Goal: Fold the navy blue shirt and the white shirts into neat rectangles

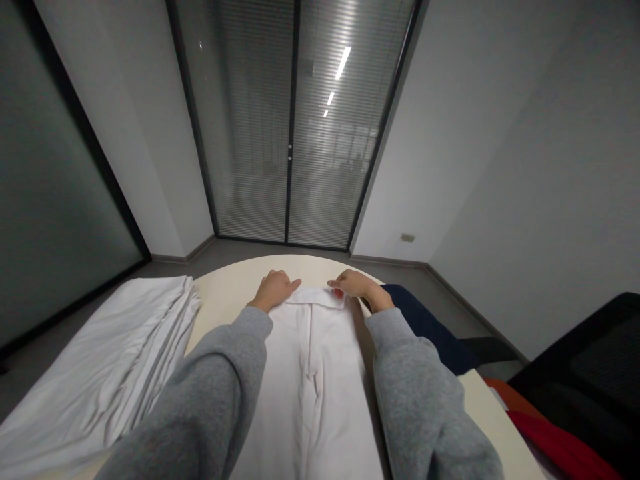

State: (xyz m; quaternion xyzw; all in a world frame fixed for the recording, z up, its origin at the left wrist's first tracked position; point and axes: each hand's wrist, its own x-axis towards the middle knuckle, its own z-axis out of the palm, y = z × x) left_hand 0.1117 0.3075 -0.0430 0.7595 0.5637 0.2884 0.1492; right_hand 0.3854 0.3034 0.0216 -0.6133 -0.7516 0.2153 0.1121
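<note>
A white garment (335, 373) lies lengthwise on the pale round table in front of me, with a seam or placket down its middle. At its far end is a turned-over band (316, 297), which looks like a collar or waistband. My left hand (276, 291) is at the band's left corner, fingers curled and thumb along the edge. My right hand (352, 285) pinches the right corner, where a small red patch (339, 293) shows by the thumb. The undersides of both hands' fingers are hidden.
Folded white cloth (110, 353) is piled at the left table edge (225, 293). Dark navy cloth (425, 323) lies beyond my right forearm. Red cloth (555, 440) and a black chair (590, 360) are at the lower right. A glass door with blinds (290, 167) stands ahead.
</note>
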